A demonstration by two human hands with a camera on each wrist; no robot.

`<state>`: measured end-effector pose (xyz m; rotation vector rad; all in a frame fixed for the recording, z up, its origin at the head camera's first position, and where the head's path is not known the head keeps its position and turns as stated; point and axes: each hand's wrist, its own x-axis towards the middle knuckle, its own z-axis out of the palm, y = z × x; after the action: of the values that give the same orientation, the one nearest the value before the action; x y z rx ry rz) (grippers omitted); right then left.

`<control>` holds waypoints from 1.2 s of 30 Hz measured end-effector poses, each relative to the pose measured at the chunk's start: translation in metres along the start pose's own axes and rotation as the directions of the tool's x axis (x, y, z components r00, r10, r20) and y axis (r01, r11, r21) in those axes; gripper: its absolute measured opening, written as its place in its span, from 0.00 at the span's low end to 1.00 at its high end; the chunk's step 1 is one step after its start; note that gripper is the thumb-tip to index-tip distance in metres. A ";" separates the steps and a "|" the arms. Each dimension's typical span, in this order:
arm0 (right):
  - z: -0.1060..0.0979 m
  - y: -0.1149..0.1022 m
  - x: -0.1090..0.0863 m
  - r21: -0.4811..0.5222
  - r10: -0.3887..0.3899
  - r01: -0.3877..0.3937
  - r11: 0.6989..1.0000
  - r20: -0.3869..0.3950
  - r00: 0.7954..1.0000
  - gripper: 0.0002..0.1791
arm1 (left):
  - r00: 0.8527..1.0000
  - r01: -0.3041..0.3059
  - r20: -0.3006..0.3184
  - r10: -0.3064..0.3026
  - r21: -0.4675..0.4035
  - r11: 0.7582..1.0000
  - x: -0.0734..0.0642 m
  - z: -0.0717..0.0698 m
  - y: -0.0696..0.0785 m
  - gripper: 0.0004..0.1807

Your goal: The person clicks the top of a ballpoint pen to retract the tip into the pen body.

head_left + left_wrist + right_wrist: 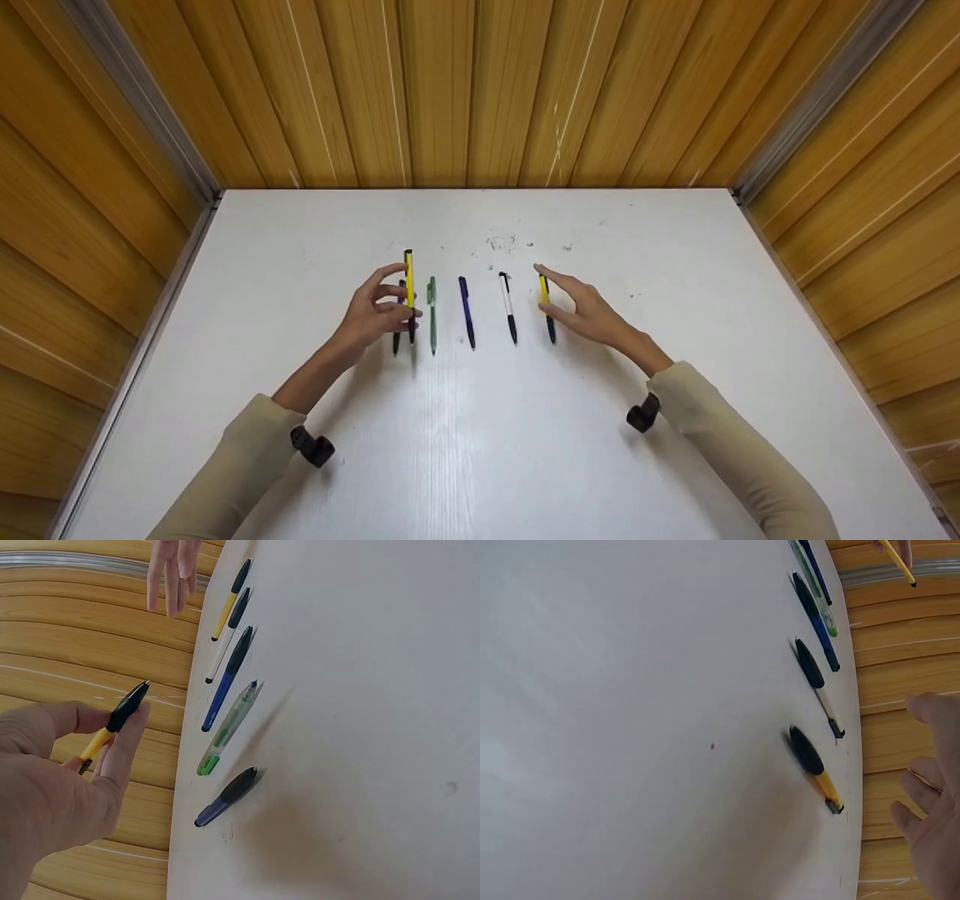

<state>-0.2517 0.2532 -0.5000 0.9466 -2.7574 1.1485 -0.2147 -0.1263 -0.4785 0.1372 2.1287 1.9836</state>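
Observation:
My left hand (367, 315) pinches a yellow pen with a black grip (96, 744) between thumb and fingers, raised above the table. Below it, partly hidden in the head view, lies a dark blue pen with a black grip (227, 797). To its right lie a clear green pen (433, 319), a blue pen (466, 311) and a white pen with a black grip (508, 307), side by side. A second yellow pen (816, 769) ends the row on the right. Over it hovers my right hand (589, 311), fingers spread and holding nothing; the right wrist view shows it apart from that pen.
The pens lie on a white table (465, 435) with dark scuff marks (501, 241) beyond the row. Yellow wood-look panels (435, 90) stand behind the table and at both sides, with grey metal posts (142, 90) at the corners.

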 end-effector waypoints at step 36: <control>0.054 -0.075 0.050 0.265 -0.158 0.151 0.952 0.005 0.987 0.66 | 0.979 0.012 0.202 0.025 -0.180 0.984 -0.001 0.056 0.008 0.42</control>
<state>-0.2407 0.1503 -0.4799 1.1856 -2.5345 1.5110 -0.2020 -0.0718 -0.4733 0.3028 1.8170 2.0562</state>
